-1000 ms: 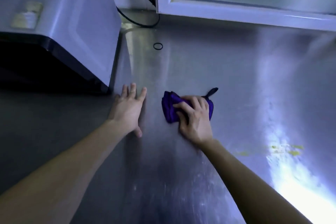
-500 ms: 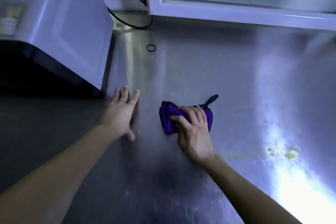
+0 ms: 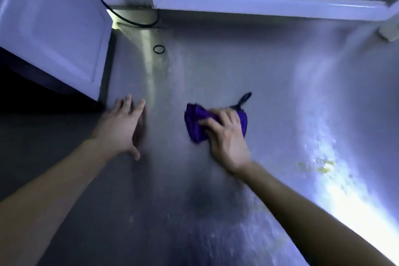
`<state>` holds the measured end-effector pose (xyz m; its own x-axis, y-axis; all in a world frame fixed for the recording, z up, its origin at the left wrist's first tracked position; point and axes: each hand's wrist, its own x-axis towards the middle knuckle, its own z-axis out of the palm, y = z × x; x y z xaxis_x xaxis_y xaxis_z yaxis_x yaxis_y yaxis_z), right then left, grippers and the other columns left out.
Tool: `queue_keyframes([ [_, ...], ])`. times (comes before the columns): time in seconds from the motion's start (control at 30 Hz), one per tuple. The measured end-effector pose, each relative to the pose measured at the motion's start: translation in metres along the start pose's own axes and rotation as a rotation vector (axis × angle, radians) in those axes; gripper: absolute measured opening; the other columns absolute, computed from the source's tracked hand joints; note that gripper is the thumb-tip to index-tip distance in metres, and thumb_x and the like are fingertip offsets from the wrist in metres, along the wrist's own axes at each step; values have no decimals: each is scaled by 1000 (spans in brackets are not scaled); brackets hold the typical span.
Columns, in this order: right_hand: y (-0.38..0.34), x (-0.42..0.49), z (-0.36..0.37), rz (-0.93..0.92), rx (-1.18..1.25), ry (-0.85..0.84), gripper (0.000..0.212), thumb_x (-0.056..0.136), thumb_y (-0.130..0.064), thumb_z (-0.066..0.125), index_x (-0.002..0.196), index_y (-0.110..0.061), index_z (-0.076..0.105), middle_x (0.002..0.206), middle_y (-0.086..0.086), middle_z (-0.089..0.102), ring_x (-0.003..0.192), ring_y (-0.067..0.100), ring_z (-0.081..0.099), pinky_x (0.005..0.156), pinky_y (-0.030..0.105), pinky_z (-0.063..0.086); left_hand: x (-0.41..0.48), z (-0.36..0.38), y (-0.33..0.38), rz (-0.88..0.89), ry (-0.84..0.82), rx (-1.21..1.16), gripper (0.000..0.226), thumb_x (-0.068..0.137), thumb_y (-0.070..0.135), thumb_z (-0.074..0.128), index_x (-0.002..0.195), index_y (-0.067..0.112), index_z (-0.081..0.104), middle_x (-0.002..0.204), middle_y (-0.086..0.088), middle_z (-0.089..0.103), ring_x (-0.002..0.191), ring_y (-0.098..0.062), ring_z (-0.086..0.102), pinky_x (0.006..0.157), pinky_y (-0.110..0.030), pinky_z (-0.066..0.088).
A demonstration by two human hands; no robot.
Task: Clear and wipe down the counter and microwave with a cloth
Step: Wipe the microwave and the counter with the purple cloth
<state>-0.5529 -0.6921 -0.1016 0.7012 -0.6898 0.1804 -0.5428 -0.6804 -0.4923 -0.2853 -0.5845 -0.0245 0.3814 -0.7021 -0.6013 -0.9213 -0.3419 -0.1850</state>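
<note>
My right hand (image 3: 226, 138) grips a bunched purple cloth (image 3: 195, 124) and presses it onto the steel counter (image 3: 216, 71) at the middle of the view. A dark loop of the cloth sticks out behind my fingers. My left hand (image 3: 124, 127) lies flat on the counter, fingers straight, just in front of the corner of the white microwave (image 3: 49, 28) at the left. Yellow crumbs (image 3: 319, 166) lie on the counter to the right of the cloth, apart from it.
A small black rubber ring (image 3: 159, 49) lies on the counter behind the hands. A black cable (image 3: 133, 20) curves behind the microwave. A white window frame (image 3: 259, 4) runs along the counter's back edge. A strong glare covers the counter's right front.
My right hand slid the cloth towards me, then back and a little to the right. My left hand stayed flat in the same spot.
</note>
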Motion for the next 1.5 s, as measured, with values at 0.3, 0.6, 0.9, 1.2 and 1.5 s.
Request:
queue_keyframes([
  [0.3,82,147,-20,160,-107,75,27,95,-19,59,117,-27,72,132,8,60,122,39,52,108,46,33,-41,-10,82,149,52,3,150,66,60,95,169,22,-7,177,-16,-11,165,-36,-1,131,-54,21],
  [0.6,46,-10,-30,25,42,17,33,97,-3,64,122,-21,73,133,7,58,119,33,50,113,46,37,-32,-10,115,177,40,-69,164,52,58,101,170,28,-8,179,-6,-16,166,-31,-6,130,-50,22],
  [0.9,113,149,-34,108,-8,12,35,88,-14,56,116,-23,75,128,9,62,117,39,55,106,47,39,-33,-9,116,194,80,-11,162,54,69,95,169,31,-13,179,-3,-14,166,-25,-3,125,-39,33],
  [1.2,31,-21,-29,59,120,37,13,102,-28,66,108,-21,76,120,2,63,110,31,55,106,47,41,-29,-5,114,164,92,-48,171,41,65,101,170,33,-6,180,-4,-11,166,-26,1,127,-44,34],
  [1.5,54,15,-30,161,-44,-15,47,101,-25,54,147,-29,62,132,7,62,119,38,54,108,48,36,-54,3,107,164,214,-103,155,53,63,100,171,27,7,180,-8,1,166,-28,10,130,-46,26],
])
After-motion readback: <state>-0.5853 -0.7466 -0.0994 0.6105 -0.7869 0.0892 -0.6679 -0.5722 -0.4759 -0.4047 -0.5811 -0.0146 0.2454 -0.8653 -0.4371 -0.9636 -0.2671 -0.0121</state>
